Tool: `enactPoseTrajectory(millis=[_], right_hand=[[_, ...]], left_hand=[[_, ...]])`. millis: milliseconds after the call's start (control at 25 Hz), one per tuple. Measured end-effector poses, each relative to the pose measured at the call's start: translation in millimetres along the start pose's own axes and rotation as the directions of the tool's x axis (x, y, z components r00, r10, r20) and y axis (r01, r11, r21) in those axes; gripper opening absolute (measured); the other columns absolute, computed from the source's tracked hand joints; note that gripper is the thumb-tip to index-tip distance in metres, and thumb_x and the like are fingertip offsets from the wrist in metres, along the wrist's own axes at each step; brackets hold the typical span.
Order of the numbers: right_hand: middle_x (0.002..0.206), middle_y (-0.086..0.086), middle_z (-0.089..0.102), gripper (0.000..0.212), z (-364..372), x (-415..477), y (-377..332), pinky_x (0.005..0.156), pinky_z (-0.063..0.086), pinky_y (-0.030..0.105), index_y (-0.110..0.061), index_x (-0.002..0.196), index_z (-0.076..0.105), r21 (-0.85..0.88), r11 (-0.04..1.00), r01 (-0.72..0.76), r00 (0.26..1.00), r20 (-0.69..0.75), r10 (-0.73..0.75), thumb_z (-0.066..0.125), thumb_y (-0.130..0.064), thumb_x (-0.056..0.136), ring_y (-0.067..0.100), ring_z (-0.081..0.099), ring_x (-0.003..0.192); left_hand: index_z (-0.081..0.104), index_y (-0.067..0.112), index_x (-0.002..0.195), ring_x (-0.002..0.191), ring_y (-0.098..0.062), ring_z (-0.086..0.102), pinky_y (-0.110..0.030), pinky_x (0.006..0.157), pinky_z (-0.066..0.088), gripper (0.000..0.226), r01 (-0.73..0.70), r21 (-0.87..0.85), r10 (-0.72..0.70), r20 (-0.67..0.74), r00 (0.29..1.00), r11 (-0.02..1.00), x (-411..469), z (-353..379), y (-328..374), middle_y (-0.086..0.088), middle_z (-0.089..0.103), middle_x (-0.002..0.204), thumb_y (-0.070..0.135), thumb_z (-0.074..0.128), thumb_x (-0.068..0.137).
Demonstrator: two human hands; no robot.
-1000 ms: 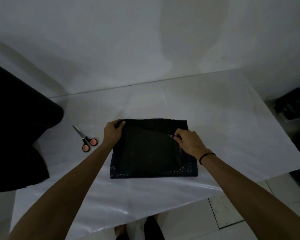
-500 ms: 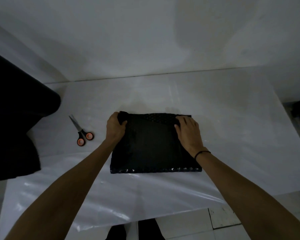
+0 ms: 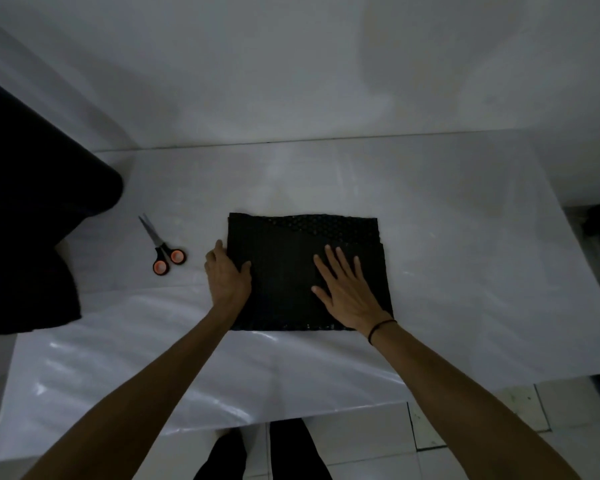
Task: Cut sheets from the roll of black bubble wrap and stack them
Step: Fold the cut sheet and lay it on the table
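From the head view, the stack of black bubble wrap sheets (image 3: 284, 268) lies flat mid-worktop (image 3: 465, 271), directly in front of me. My right hand (image 3: 347, 289) lies flat on its right half, fingers straight and spread, gripping nothing. My left hand (image 3: 227, 275) sits at the stack's left edge, thumb on top and fingers along the side; whether it pinches the edge I cannot tell. The scissors (image 3: 161, 247) lie just left of that hand, blades closed. The black roll (image 3: 32, 202) fills the worktop's far left.

Bubble wrap stack (image 3: 291, 271): black plastic, dimpled, faint sheen. Table (image 3: 430, 237): glossy white film. Scissors (image 3: 161, 249): metal blades, orange-black plastic handles.
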State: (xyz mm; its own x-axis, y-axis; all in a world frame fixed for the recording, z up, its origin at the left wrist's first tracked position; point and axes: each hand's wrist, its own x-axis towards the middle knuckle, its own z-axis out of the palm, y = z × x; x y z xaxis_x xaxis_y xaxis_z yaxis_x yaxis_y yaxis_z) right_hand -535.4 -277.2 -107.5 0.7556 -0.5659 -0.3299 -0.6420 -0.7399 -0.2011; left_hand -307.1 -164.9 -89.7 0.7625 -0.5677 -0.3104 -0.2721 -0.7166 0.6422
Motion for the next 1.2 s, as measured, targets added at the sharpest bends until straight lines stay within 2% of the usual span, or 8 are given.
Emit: enactPoseTrajectory(millis=[80,160,240,320,520,720,1000,1200], right_hand=[[0.167,0.008,-0.005,0.068,-4.4,-2.7,3.0,0.122,0.006,0.059,-0.022,0.160,0.003,0.026,0.999,-0.026,0.999,-0.047,0.028,0.021,-0.056,0.103,0.028,-0.007,0.154],[0.167,0.011,0.005,0.069,-8.2,-12.3,7.1,0.123,0.006,0.054,-0.018,0.160,0.010,0.185,0.956,-0.227,0.945,-0.197,0.263,0.027,-0.054,0.103,0.029,0.005,0.154],[0.162,0.018,0.022,0.072,-10.4,-29.2,13.3,0.121,0.019,0.052,-0.010,0.157,0.018,0.435,0.757,-0.487,0.754,-0.227,0.616,0.041,-0.050,0.101,0.035,0.023,0.148],[0.153,0.021,0.035,0.074,-9.6,-45.6,15.0,0.112,0.034,0.053,-0.006,0.154,0.023,0.505,0.589,-0.631,0.623,-0.122,0.773,0.049,-0.047,0.099,0.038,0.036,0.138],[0.129,0.016,0.055,0.065,-16.9,-40.7,31.1,0.100,0.044,0.050,-0.008,0.135,0.049,0.555,0.460,-0.693,0.580,0.050,0.813,0.067,-0.045,0.086,0.037,0.050,0.120],[0.090,0.015,0.069,0.026,-30.0,-43.3,51.5,0.072,0.055,0.034,-0.011,0.072,0.064,0.656,0.369,-0.658,0.637,0.226,0.737,0.073,-0.034,0.079,0.035,0.065,0.091],[0.102,0.017,0.070,0.020,-67.1,-84.9,49.0,0.074,0.052,0.031,0.000,0.100,0.068,0.832,0.214,-0.512,0.650,0.212,0.729,0.072,-0.017,0.090,0.026,0.063,0.082],[0.105,0.020,0.066,0.029,-102.2,-110.2,109.2,0.070,0.047,0.033,-0.001,0.103,0.062,0.725,0.433,-0.535,0.615,-0.017,0.788,0.062,-0.029,0.097,0.035,0.064,0.094]], left_hand=[[0.028,0.004,0.150,0.128,-0.034,0.047,-0.046,0.108,0.043,0.076,0.096,-0.105,-0.096,0.007,0.995,0.990,-3.6,-1.9,2.5,-0.020,0.043,0.143,0.026,0.070,0.091],[0.037,0.007,0.144,0.117,-0.032,0.057,-0.047,0.098,0.051,0.069,0.201,-0.162,-0.199,0.027,0.980,0.966,-4.2,-7.1,6.5,-0.017,0.054,0.134,0.036,0.070,0.090],[0.048,0.011,0.130,0.108,-0.032,0.062,-0.048,0.089,0.055,0.065,0.277,-0.108,-0.273,0.056,0.960,0.955,-6.3,-11.4,6.6,-0.013,0.061,0.122,0.053,0.068,0.085],[0.054,0.011,0.119,0.105,-0.034,0.061,-0.052,0.086,0.056,0.066,0.298,-0.028,-0.295,0.075,0.952,0.954,-12.6,-9.0,1.9,-0.013,0.059,0.117,0.061,0.068,0.078],[0.040,0.007,0.135,0.116,-0.038,0.055,-0.048,0.096,0.052,0.058,0.377,-0.149,-0.361,0.125,0.924,0.914,-34.9,-0.1,4.4,-0.017,0.047,0.134,0.018,0.072,0.088],[0.052,-0.002,0.130,0.106,-0.037,0.062,-0.046,0.092,0.054,0.047,0.437,-0.305,-0.350,0.300,0.887,0.846,-25.4,-16.6,-1.7,-0.022,0.062,0.123,0.011,0.071,0.089],[0.051,0.006,0.138,0.117,-0.035,0.059,-0.044,0.099,0.050,0.043,0.152,-0.308,-0.009,0.420,0.908,0.939,-49.5,-31.3,35.2,-0.017,0.059,0.134,0.022,0.058,0.099],[0.052,0.007,0.137,0.117,-0.028,0.060,-0.036,0.094,0.051,0.039,-0.080,-0.408,0.252,0.388,0.886,0.909,-57.8,5.0,101.6,-0.012,0.062,0.130,0.020,0.056,0.100]])
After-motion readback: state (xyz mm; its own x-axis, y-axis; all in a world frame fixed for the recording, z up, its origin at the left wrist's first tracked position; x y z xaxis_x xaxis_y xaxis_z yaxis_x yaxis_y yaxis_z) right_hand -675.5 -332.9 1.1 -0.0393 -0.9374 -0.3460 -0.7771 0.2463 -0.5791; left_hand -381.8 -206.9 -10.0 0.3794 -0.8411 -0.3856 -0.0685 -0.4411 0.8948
